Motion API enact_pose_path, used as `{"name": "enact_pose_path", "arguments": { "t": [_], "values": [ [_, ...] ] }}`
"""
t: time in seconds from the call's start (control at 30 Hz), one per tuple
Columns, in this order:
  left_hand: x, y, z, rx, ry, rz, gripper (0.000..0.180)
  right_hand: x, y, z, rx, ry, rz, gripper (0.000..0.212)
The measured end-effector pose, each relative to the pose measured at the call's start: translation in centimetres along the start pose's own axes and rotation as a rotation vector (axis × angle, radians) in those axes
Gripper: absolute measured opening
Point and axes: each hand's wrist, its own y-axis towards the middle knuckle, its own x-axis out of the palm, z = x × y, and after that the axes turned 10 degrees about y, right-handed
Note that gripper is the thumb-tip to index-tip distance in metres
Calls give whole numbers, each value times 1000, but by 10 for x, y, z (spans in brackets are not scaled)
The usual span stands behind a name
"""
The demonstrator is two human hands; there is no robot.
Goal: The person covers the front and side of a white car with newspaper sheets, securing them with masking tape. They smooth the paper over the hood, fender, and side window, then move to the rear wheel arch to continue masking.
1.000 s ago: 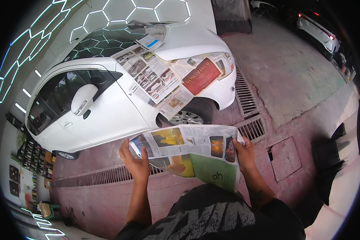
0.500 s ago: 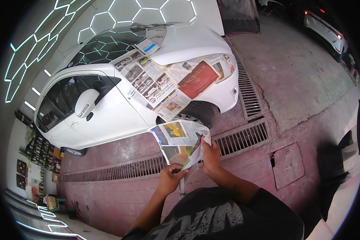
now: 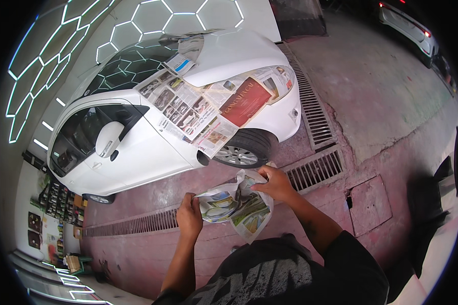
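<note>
Between my hands hangs a creased sheet of newspaper (image 3: 234,201) with coloured pictures. My left hand (image 3: 189,213) is closed on its left edge. At its upper right edge, my right hand (image 3: 275,183) pinches it with thumb and fingers. Just beyond stands a white car (image 3: 152,142) with its front wheel (image 3: 244,152) nearest the paper. Newspaper sheets (image 3: 188,109) lie over its front fender, one bearing a large red panel (image 3: 246,101). More crumpled newspaper (image 3: 191,46) rests near the base of the windshield.
Metal drain grates (image 3: 315,168) run along the reddish floor beside the car. A square floor cover (image 3: 369,206) lies to the right. Shelves with many small items (image 3: 61,201) stand at the far left. Another white car (image 3: 407,28) is at the upper right.
My hands have moved apart, the left one leftward and up. The newspaper has been turned and spread between them, lower and away from the wheel, which now shows more fully.
</note>
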Motion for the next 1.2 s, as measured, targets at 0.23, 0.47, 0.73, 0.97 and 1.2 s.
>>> {"name": "enact_pose_path", "arguments": {
  "t": [0.23,0.47,0.73,0.97,1.2],
  "values": [
    [-64,51,22,512,396,335,22,-47,9,9,11,-451,52,40],
    [-153,101,-27,571,547,383,67,-111,38,13,22,-550,-81,36],
    [-164,121,-114,306,240,309,42,-158,139,-129,-262,-159,47,36],
    [-217,163,-208,67,-378,153,18,-106,196,-264,-407,-201,159,31],
    [-222,146,-263,-39,-513,177,31,-83,201,-314,-459,-168,49,41]
  ]
}}
